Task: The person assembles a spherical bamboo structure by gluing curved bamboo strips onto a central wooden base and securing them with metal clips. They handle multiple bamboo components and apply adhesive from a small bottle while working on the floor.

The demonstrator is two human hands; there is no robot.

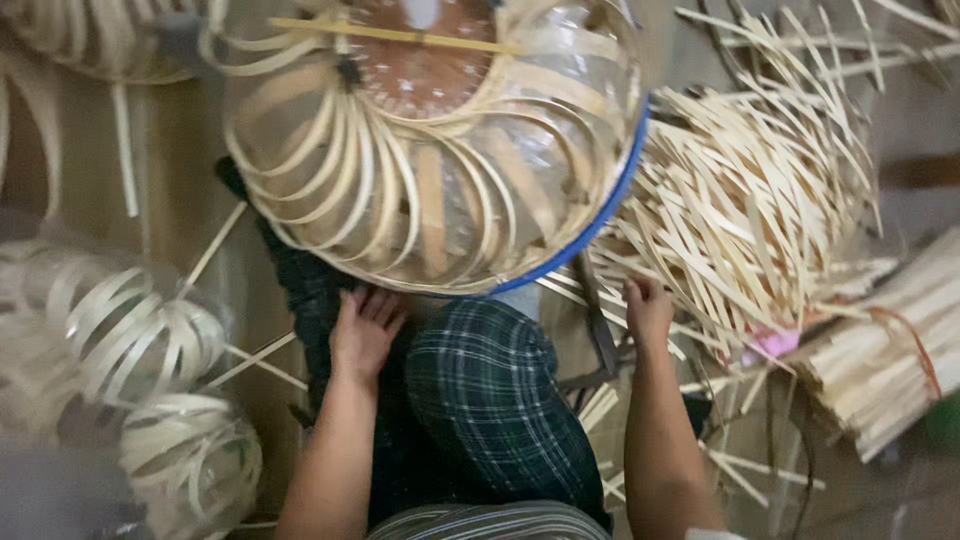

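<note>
Both hands low under a round bamboo-strip frame, amid loose strips.

Left hand [365, 330] lies flat, fingers spread, grip wide open and empty, on dark cloth just below the frame [430, 170]. Right hand [648, 310] reaches into the strip pile [740, 200]; grip curled, hold cannot tell. Plaid knee [485, 390] between hands. Strip coils [140, 340] far left of left grip.
</note>
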